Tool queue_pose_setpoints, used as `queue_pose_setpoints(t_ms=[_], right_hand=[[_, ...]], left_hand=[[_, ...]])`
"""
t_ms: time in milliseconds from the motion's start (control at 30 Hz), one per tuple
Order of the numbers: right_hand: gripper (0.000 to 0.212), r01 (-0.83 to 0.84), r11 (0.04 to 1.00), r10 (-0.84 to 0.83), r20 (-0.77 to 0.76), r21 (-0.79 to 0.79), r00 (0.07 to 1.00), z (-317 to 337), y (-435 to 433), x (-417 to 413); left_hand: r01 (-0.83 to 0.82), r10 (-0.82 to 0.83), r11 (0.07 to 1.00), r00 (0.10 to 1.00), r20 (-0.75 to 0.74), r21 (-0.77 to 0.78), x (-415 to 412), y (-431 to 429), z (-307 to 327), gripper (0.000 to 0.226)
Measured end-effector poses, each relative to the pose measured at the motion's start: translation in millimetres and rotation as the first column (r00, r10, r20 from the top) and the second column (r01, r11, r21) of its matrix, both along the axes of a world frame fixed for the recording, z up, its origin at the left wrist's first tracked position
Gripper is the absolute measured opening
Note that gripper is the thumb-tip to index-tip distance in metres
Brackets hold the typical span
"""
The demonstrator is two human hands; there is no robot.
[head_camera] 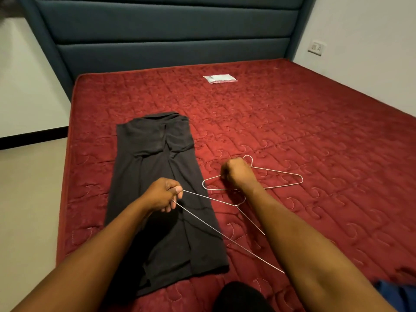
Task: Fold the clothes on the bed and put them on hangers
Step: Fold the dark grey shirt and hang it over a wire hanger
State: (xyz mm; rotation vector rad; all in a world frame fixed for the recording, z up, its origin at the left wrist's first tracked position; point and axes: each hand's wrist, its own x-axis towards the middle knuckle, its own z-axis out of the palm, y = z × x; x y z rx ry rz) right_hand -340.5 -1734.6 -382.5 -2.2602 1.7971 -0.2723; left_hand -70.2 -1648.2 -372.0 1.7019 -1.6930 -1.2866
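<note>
A dark grey garment (157,158), folded into a long strip, lies on the red mattress (292,131) at the left. My left hand (163,194) hovers over it and grips one corner of a thin wire hanger (216,228) that slants toward the lower right. A second wire hanger (281,179) lies flat on the mattress to the right of the garment. My right hand (237,173) is curled into a fist on the left part of that second hanger; I cannot see whether its fingers close round the wire.
A small white packet (220,78) lies far back on the mattress. A dark blue padded headboard (168,41) stands behind. A dark object (240,296) and blue cloth (396,293) sit at the bottom edge. The floor (27,199) is to the left.
</note>
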Motion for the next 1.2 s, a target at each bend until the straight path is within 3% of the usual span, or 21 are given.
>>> queue_pose_setpoints(t_ms=[167,267,367,533,600,667,767,833,867,933,1000,1067,1133,1200], right_hand=[[0.017,0.302,0.953,-0.304,-0.095,-0.033,0.948,8,-3,-26],[0.02,0.289,0.95,-0.306,-0.165,-0.118,0.938,13,-11,-15],[0.024,0.238,0.958,-0.254,-0.082,-0.162,0.964,20,-27,23],[0.024,0.136,0.984,-0.13,0.054,-0.116,0.99,29,-54,92],[0.021,0.122,0.99,-0.109,0.15,-0.075,0.983,28,-67,118],[0.019,0.115,0.993,-0.109,0.241,-0.011,0.964,24,-84,147],[0.016,0.144,0.987,-0.158,0.356,0.065,0.921,15,-108,192],[0.015,0.19,0.974,-0.223,0.39,0.122,0.893,4,-121,220],[0.017,0.213,0.965,-0.258,0.408,0.155,0.876,0,-128,235],[0.038,0.266,0.934,-0.347,0.422,0.239,0.837,-8,-136,253],[0.051,0.336,0.894,-0.438,0.417,0.298,0.796,-16,-153,266],[0.057,0.38,0.85,-0.518,0.454,0.364,0.725,-20,-173,274],[0.054,0.396,0.842,-0.537,0.507,0.366,0.675,-23,-189,280],[0.035,0.387,0.873,-0.487,0.538,0.296,0.688,-23,-197,287]], left_hand=[[-0.109,0.109,0.994,0.994,-0.025,0.014,16,-3,-9,0.035],[-0.245,0.245,0.969,0.967,-0.062,0.01,41,-3,-9,0.035],[-0.349,0.351,0.936,0.933,-0.081,0.042,80,0,-8,0.036],[-0.414,0.462,0.867,0.876,-0.137,0.277,126,10,-6,0.038],[-0.347,0.399,0.852,0.915,-0.056,0.393,135,7,0,0.038],[-0.26,0.224,0.867,0.966,0.133,0.426,146,-5,11,0.039],[-0.212,0.075,0.949,0.868,0.49,0.231,158,-38,21,0.047],[-0.164,0.169,0.984,0.721,0.673,-0.071,160,-71,17,0.046],[-0.131,0.251,0.965,0.699,0.67,-0.225,160,-90,11,0.043],[-0.111,0.327,0.907,0.793,0.514,-0.405,153,-121,-2,0.029],[-0.175,0.354,0.875,0.868,0.348,-0.452,157,-150,-17,0.016],[-0.178,0.362,0.856,0.877,0.315,-0.486,175,-175,-35,0.023],[-0.082,0.328,0.88,0.816,0.476,-0.467,198,-190,-46,0.034],[0.037,0.259,0.917,0.704,0.662,-0.397,219,-202,-54,0.038]])
